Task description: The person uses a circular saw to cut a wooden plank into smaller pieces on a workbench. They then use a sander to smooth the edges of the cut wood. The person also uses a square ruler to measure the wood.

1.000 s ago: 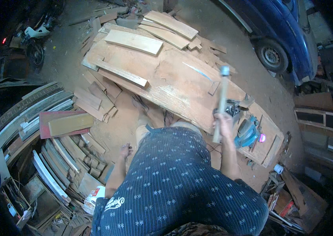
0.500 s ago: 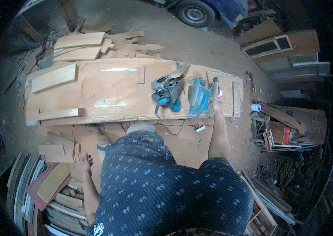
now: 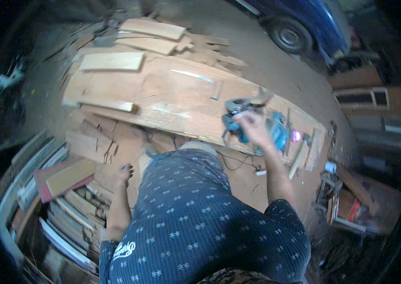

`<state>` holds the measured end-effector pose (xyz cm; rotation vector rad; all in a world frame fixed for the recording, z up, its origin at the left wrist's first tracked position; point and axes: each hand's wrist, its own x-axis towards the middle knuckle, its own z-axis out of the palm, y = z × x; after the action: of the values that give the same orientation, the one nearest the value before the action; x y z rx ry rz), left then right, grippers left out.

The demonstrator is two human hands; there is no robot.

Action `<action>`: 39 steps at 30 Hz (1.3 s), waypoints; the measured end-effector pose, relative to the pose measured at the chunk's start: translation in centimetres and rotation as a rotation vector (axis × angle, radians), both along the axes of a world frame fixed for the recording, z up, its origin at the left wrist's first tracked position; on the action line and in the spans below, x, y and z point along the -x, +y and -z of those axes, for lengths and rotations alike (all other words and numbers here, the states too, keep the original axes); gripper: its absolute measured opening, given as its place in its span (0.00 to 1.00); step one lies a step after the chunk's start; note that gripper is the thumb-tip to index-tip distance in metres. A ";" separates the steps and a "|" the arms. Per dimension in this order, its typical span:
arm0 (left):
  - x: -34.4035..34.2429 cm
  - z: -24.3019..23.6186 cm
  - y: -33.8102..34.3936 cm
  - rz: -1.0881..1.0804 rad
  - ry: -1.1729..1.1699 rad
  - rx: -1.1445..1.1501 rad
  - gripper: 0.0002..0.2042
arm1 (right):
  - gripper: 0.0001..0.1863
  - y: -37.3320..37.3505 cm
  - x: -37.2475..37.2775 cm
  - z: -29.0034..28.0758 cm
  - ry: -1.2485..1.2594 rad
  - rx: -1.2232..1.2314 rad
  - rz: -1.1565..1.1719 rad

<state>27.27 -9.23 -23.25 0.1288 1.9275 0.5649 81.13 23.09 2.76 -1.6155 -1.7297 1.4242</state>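
Observation:
My right hand [image 3: 252, 128], smeared by motion, is over the near side of a teal and black circular saw [image 3: 236, 105] on the wooden workbench [image 3: 162, 94]. Whether its fingers touch the saw I cannot tell. Just right of it sits a teal power tool [image 3: 280, 135], which looks like an electric planer. A hammer [image 3: 298, 158] with a pale wooden handle lies by the bench's right end. My left hand [image 3: 125, 173] hangs low at my left side, off the bench, fingers loosely bent and apart, with nothing in it.
Pale boards [image 3: 112, 61] lie on the bench's left part, beside a small metal square [image 3: 216, 90]. A power cord [image 3: 238, 163] runs along the near edge. Stacked timber [image 3: 75, 213] stands at my left. A blue vehicle [image 3: 323, 28] is at the far right.
My right hand has let go of the hammer, which now lies at the bench's right end, and moved left to the circular saw. The view has shifted and turned.

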 end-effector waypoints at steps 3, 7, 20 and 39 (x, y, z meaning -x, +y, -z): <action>-1.6 0.4 -2.2 0.067 0.163 -0.047 0.15 | 0.15 0.8 8.9 7.4 -0.410 -0.216 -0.582; -4.7 -2.2 -0.3 0.041 0.150 -0.007 0.21 | 0.18 4.6 4.4 23.7 -1.063 -0.020 -1.064; -2.2 2.5 -15.6 0.688 0.400 0.218 0.12 | 0.23 10.4 -0.5 20.8 -1.028 0.232 -0.611; 26.6 2.7 -1.4 -0.085 0.054 -0.475 0.07 | 0.08 -4.4 24.2 -5.5 0.359 0.111 0.536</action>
<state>0.70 -10.66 -25.98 0.3683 1.8246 1.0798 56.89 18.70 8.27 -1.5937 -0.9416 1.4360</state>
